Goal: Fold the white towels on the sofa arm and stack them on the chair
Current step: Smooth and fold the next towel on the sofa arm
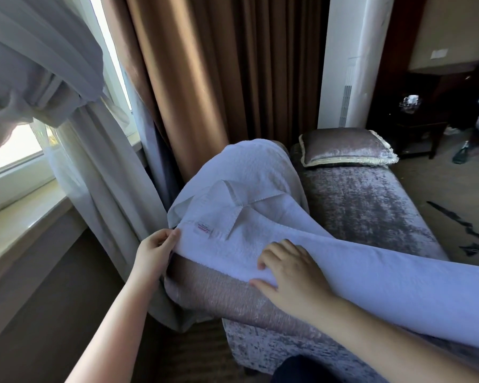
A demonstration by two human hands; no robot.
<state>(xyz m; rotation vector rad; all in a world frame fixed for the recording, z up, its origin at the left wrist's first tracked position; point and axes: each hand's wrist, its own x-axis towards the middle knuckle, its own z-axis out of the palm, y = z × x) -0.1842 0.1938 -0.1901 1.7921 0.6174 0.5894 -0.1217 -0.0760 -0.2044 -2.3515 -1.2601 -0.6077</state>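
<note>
The white towel (260,225) on the sofa arm (233,297), its red label (203,229) illegible, is pinched by the left hand (156,251) and pressed by the right hand (293,277), fingers relaxed

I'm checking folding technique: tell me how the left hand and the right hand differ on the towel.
The left hand pinches the white towel at its edge beside the label; the right hand lies palm down on top of it. The left hand's fingers are held together, the right hand's spread apart. Both touch the same towel on the sofa arm.

Towels (260,217) lie on sofa arm (233,297); cushion (343,147) behind, curtain (205,64) left.
</note>
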